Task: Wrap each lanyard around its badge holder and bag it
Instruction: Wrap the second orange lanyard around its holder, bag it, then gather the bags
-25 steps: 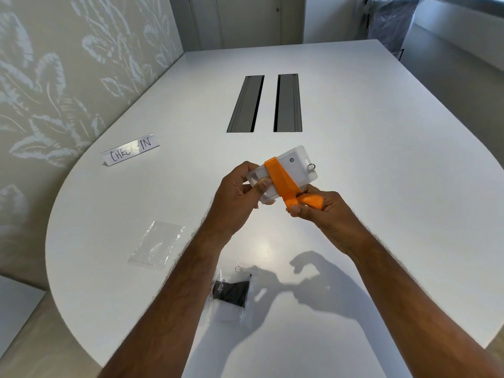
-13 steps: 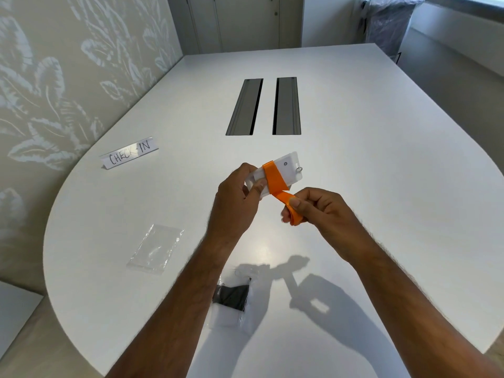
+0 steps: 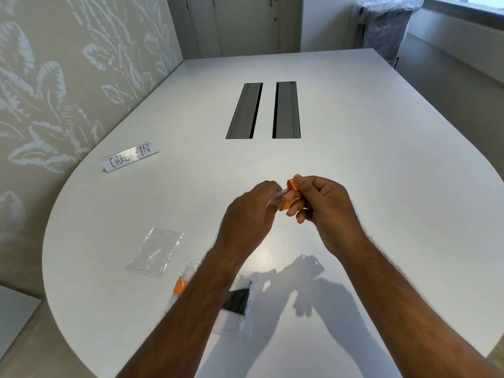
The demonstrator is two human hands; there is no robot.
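Hands meet above the near middle of the table (image 3: pixel 354 165): our left hand (image 3: pixel 249 214) curls round the badge holder (image 3: pixel 276 197), nearly hidden, to steady it, while our right hand (image 3: pixel 321 203) pinches the orange lanyard (image 3: pixel 289 195) between thumb and fingertips, probably to keep the wrap taut. An empty bag (image 3: pixel 155 252) waits near left for this bundle; filled bags (image 3: pixel 237 304) lie nearer, under our left forearm, seemingly finished.
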